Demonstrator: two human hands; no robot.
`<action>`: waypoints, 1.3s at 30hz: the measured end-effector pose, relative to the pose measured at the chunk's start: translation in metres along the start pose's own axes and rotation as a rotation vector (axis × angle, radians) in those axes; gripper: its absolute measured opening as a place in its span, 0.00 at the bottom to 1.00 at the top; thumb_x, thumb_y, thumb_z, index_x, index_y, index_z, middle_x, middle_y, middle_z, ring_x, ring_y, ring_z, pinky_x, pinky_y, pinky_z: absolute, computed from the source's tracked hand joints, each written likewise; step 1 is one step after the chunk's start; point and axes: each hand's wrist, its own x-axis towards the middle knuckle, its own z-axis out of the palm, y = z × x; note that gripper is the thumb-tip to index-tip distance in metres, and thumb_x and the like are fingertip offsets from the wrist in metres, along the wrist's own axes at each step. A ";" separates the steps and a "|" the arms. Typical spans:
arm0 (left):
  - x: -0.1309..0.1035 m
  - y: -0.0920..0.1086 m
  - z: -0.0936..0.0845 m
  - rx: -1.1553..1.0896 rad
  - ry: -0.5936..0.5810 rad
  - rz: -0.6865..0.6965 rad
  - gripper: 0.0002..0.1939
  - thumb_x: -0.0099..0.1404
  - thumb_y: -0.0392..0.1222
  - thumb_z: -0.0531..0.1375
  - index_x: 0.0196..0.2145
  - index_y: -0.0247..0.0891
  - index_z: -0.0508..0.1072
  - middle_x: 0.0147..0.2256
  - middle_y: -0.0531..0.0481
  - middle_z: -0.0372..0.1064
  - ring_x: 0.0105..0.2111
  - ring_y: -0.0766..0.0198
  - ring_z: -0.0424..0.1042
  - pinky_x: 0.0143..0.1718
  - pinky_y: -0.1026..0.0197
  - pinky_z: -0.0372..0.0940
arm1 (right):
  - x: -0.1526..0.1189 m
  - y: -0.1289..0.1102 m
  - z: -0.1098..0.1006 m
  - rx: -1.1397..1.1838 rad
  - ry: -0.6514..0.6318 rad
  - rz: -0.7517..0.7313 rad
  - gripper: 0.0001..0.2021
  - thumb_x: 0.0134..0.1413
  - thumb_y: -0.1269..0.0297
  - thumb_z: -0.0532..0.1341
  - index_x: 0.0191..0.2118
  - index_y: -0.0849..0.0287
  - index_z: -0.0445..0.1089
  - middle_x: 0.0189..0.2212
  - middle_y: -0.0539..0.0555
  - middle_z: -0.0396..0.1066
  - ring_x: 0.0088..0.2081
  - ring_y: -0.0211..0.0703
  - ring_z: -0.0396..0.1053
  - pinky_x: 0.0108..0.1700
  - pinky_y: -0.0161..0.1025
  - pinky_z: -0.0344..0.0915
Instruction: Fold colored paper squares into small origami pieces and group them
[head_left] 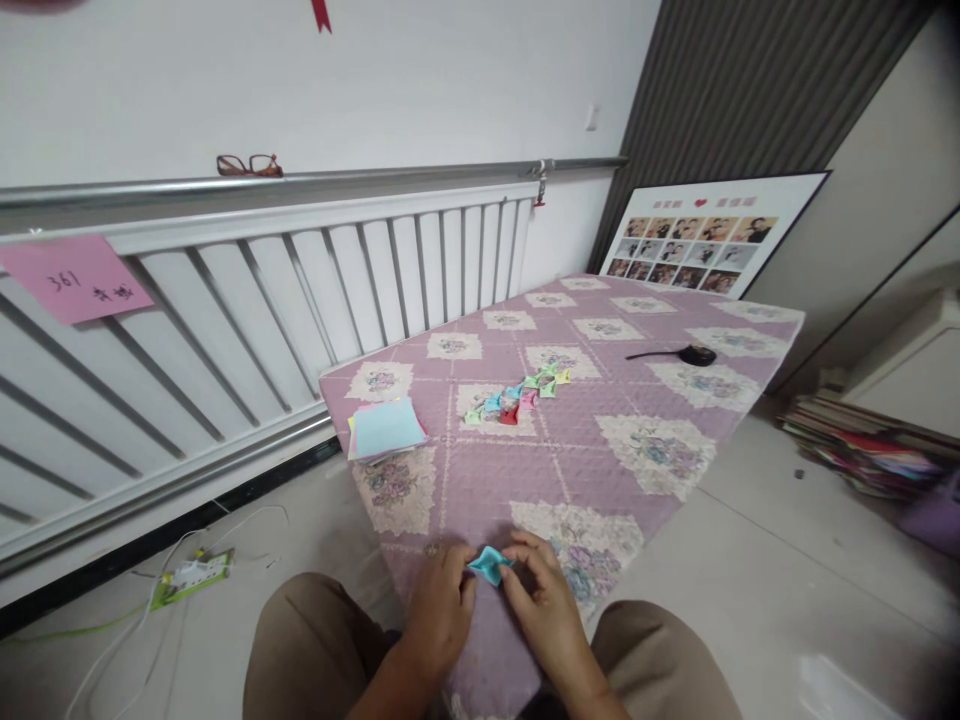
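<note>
A small folded piece of turquoise paper (pixel 490 564) is held between my two hands, just above the near end of the table. My left hand (pixel 442 603) pinches its left corner, and my right hand (pixel 546 600) grips its right side with thumb and fingers. Farther up the table stand several small folded paper pieces in two rows, among them a red one (pixel 510 414), a pink one (pixel 528 400) and a yellow one (pixel 563 376). At the left edge lies a stack of coloured paper sheets (pixel 388 428), light blue on top.
A purple flowered tablecloth (pixel 487 480) covers the table. Toward its right side rests a black object with a thin handle (pixel 696 355). A white radiator (pixel 420 265) runs along the wall; a power strip (pixel 193 575) lies on the floor at left.
</note>
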 end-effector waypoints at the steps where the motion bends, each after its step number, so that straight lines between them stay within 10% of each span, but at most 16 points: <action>1: 0.000 -0.001 0.001 0.003 0.006 0.006 0.16 0.60 0.30 0.52 0.45 0.40 0.68 0.42 0.48 0.69 0.43 0.60 0.66 0.46 0.58 0.59 | 0.000 -0.002 0.001 -0.044 -0.022 -0.027 0.06 0.53 0.63 0.58 0.34 0.55 0.72 0.44 0.58 0.68 0.49 0.50 0.65 0.51 0.48 0.63; 21: 0.003 -0.001 0.008 0.067 0.038 0.000 0.11 0.62 0.32 0.50 0.36 0.41 0.70 0.34 0.48 0.70 0.37 0.58 0.68 0.42 0.57 0.60 | 0.017 -0.033 -0.002 -0.553 -0.371 -0.130 0.12 0.48 0.76 0.56 0.34 0.55 0.73 0.48 0.58 0.70 0.53 0.54 0.64 0.49 0.47 0.64; 31: 0.038 -0.002 0.005 0.030 0.058 -0.078 0.10 0.62 0.34 0.51 0.36 0.42 0.71 0.35 0.53 0.70 0.37 0.63 0.68 0.40 0.62 0.58 | 0.072 0.050 -0.039 -0.492 0.087 -0.102 0.11 0.49 0.64 0.56 0.39 0.56 0.72 0.44 0.58 0.71 0.46 0.51 0.68 0.50 0.49 0.63; 39: 0.114 0.011 0.013 0.124 0.226 -0.052 0.08 0.61 0.32 0.53 0.34 0.39 0.71 0.36 0.50 0.68 0.40 0.62 0.66 0.42 0.63 0.58 | 0.081 0.060 -0.036 -0.736 0.079 -0.005 0.13 0.56 0.62 0.54 0.44 0.53 0.71 0.49 0.57 0.69 0.51 0.54 0.65 0.47 0.52 0.59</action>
